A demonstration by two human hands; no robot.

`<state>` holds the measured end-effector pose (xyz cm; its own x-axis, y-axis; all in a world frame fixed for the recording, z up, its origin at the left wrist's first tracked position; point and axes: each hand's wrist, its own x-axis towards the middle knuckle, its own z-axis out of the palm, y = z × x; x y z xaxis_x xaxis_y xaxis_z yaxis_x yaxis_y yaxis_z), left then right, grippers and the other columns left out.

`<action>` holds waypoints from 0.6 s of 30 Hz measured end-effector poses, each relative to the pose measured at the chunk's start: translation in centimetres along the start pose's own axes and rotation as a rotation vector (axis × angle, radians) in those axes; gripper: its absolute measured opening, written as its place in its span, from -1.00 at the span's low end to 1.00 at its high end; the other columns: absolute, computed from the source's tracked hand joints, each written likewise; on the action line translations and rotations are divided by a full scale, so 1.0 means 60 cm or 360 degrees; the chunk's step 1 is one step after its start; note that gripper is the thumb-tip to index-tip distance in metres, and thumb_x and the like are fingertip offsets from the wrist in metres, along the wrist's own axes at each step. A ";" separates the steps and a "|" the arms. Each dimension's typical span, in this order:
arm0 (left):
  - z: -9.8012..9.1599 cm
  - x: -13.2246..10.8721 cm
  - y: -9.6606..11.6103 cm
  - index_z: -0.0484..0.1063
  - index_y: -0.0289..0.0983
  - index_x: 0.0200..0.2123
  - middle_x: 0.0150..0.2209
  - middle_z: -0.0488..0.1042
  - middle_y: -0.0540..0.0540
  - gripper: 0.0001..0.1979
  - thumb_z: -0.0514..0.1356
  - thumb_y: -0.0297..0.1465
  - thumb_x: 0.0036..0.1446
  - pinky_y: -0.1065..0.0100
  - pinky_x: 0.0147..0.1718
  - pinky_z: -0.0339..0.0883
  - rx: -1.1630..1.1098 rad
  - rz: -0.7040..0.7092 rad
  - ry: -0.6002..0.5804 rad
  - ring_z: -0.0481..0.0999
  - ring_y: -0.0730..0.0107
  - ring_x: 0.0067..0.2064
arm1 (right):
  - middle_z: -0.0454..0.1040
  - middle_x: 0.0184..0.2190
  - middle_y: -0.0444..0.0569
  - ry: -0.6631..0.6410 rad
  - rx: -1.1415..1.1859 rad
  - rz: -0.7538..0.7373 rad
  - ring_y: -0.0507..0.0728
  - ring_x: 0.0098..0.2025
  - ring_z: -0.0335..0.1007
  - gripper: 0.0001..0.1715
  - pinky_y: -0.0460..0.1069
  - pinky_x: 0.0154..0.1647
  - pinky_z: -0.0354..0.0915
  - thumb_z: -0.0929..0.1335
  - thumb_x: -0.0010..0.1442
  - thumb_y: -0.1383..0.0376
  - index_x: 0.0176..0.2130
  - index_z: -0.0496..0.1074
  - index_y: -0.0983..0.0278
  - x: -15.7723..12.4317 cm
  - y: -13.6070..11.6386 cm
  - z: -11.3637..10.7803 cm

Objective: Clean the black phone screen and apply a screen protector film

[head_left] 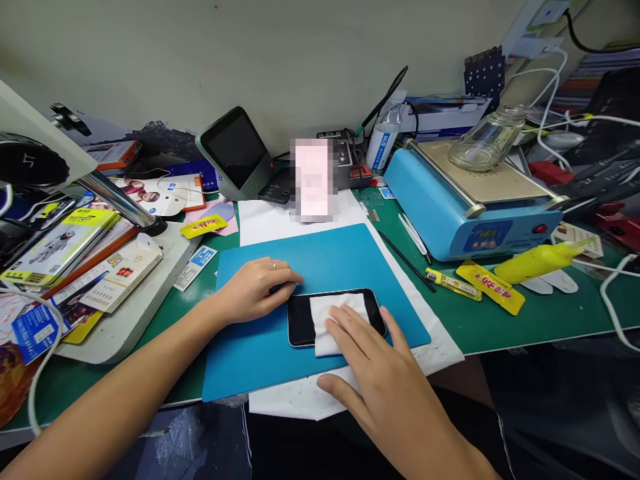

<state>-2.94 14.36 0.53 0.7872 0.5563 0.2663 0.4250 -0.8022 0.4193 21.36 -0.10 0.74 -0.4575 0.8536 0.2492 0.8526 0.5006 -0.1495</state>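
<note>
A black-faced smartphone point(301, 323) with a pale frame lies flat and sideways on the blue mat point(250, 363). Over the middle of its screen is a folded white wipe point(325, 343). My right hand point(383, 377) rests on the wipe with its fingers stretched out flat, pressing it to the glass; the thumb is held apart. Beside the phone's upper left corner, my left hand point(260, 290) lies on the mat, its fingers loosely curled and nothing visible in them. A ring is on one finger. Whether its thumb touches the phone I cannot tell.
At the right stands a blue heating plate machine point(425, 207) with a glass jar point(487, 143) on top. Near it lie a yellow squeeze bottle point(540, 261), a black stick tool point(407, 261) and a lighter point(453, 285). Boxes point(123, 273) crowd the stand base at left.
</note>
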 end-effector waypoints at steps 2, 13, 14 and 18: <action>0.000 0.000 -0.001 0.50 -0.24 -0.05 -0.31 0.54 -0.07 -0.74 0.01 -0.40 0.45 0.31 -0.27 0.29 0.0027 -0.0008 -0.0004 0.52 0.32 -0.29 | 0.46 0.26 0.09 0.0033 -0.0035 0.0044 0.28 0.29 0.36 -0.41 0.31 0.36 0.06 0.23 0.44 -0.01 0.26 0.38 0.26 -0.010 0.018 0.002; -0.003 -0.002 -0.005 0.52 -0.26 -0.06 -0.29 0.55 -0.08 -0.74 0.03 -0.39 0.44 0.32 -0.27 0.27 0.0028 -0.0026 -0.0020 0.51 0.32 -0.30 | 0.54 0.17 0.11 0.0137 -0.0175 0.0135 0.33 0.32 0.32 -0.57 0.32 0.35 0.03 0.21 0.46 0.16 0.14 0.44 0.29 -0.033 0.064 -0.019; -0.003 -0.002 -0.005 0.52 -0.26 -0.06 -0.29 0.55 -0.08 -0.74 0.02 -0.39 0.44 0.32 -0.27 0.27 0.0021 -0.0026 -0.0017 0.51 0.33 -0.30 | 0.55 0.16 0.11 0.0146 -0.0183 0.0123 0.34 0.32 0.32 -0.58 0.32 0.35 0.03 0.21 0.46 0.16 0.13 0.46 0.29 -0.034 0.061 -0.020; -0.003 -0.002 -0.005 0.51 -0.25 -0.06 -0.28 0.55 -0.08 -0.74 0.02 -0.38 0.44 0.32 -0.27 0.27 0.0025 -0.0032 -0.0033 0.51 0.33 -0.29 | 0.55 0.16 0.12 0.0136 -0.0179 0.0043 0.33 0.32 0.32 -0.57 0.29 0.38 0.00 0.24 0.43 0.19 0.16 0.45 0.32 -0.045 0.047 -0.024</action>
<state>-3.23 14.58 0.52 0.7875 0.5677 0.2400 0.4476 -0.7944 0.4106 25.34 -1.23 1.00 -0.4148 0.8488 0.3279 0.8895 0.4541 -0.0503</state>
